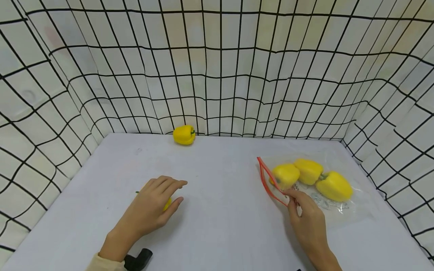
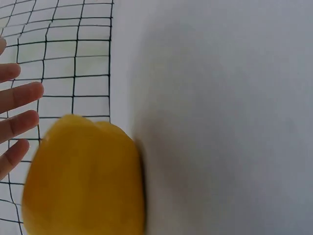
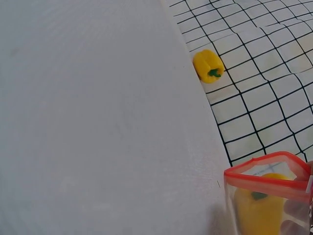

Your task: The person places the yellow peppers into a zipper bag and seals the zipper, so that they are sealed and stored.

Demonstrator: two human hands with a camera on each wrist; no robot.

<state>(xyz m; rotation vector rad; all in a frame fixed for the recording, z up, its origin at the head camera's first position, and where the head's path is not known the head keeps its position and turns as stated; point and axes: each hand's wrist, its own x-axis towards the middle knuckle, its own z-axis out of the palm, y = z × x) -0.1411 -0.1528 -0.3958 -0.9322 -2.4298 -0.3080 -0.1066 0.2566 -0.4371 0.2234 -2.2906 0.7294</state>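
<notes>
My left hand hovers over a yellow bell pepper, fingers spread and mostly straight. In the head view the hand covers most of that pepper. The left wrist view shows the pepper large on the white surface, with fingertips apart beyond it. My right hand pinches the red-edged mouth of a clear zip bag, holding it partly raised and gaping. Inside the bag lie three yellow bell peppers. From the right wrist, the red rim frames a pepper with a green stem.
Another yellow bell pepper lies at the far edge of the white table. Black netting rises behind and along both sides. A black object is by the left wrist.
</notes>
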